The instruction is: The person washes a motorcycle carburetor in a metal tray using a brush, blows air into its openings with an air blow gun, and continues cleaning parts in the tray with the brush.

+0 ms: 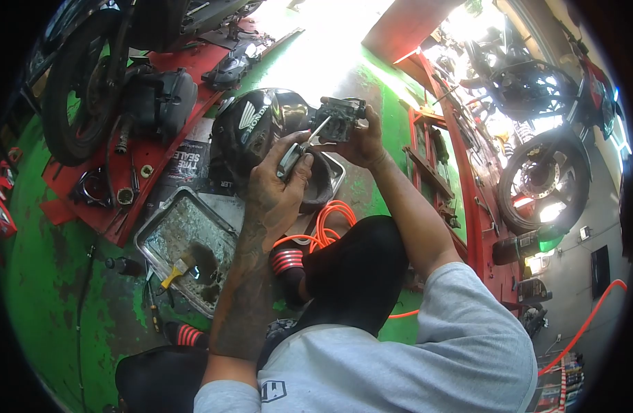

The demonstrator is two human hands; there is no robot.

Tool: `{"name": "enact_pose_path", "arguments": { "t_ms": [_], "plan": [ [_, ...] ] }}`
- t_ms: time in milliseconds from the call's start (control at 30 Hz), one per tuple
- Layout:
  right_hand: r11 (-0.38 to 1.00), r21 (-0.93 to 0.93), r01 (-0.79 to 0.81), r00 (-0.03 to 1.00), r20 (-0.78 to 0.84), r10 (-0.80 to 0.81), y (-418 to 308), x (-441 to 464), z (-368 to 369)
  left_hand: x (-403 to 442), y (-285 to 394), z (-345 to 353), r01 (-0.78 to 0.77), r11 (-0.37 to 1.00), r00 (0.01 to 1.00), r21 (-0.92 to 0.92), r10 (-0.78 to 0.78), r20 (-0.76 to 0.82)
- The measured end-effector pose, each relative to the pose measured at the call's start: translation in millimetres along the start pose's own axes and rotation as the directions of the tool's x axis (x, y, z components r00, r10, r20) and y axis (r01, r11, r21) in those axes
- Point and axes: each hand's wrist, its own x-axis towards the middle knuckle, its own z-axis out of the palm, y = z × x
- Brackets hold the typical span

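In my left hand, closed fingers wrap round the handle of a screwdriver, whose thin shaft points up and right. The shaft's tip reaches the face of a grey metal engine part. My right hand grips that part from its right side and below. Behind and left of my hands is a black fuel tank with a white wing and HONDA lettering. A dark rounded piece lies below the metal part, partly hidden by my left hand.
A dirty metal tray holds a yellow-handled brush. An orange hose coils by my foot. Red lift platforms with motorcycles stand left and right. A small dark bottle and a screwdriver lie left of the tray.
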Motion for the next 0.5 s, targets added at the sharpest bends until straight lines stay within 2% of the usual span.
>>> {"name": "enact_pose_path", "arguments": {
  "t_ms": [133,233,333,400,433,500],
  "plan": [
    [1.0,-0.002,-0.007,0.999,-0.048,0.007,0,-4,-6,0,-1,-3,0.038,0.998,0.999,-0.043,-0.036,0.033],
    [0.995,-0.087,-0.045,0.998,-0.053,0.041,0,-6,-19,1,-3,-7,0.076,0.994,0.996,-0.077,-0.072,0.059],
    [0.99,-0.108,-0.085,0.994,-0.07,0.078,-1,-8,-26,0,4,-11,0.135,0.99,0.989,-0.042,-0.132,0.071],
    [0.968,-0.216,-0.125,0.99,-0.085,0.109,-4,-10,-27,2,-1,-16,0.128,0.991,0.987,-0.049,-0.123,0.101],
    [0.969,-0.213,-0.125,0.99,-0.087,0.109,-5,-12,-27,3,-3,-18,0.121,0.991,0.985,-0.057,-0.113,0.128],
    [0.923,-0.345,-0.171,0.985,-0.085,0.15,-7,-14,-28,3,-7,-23,0.132,0.989,0.982,-0.063,-0.122,0.142]
  ]
}}
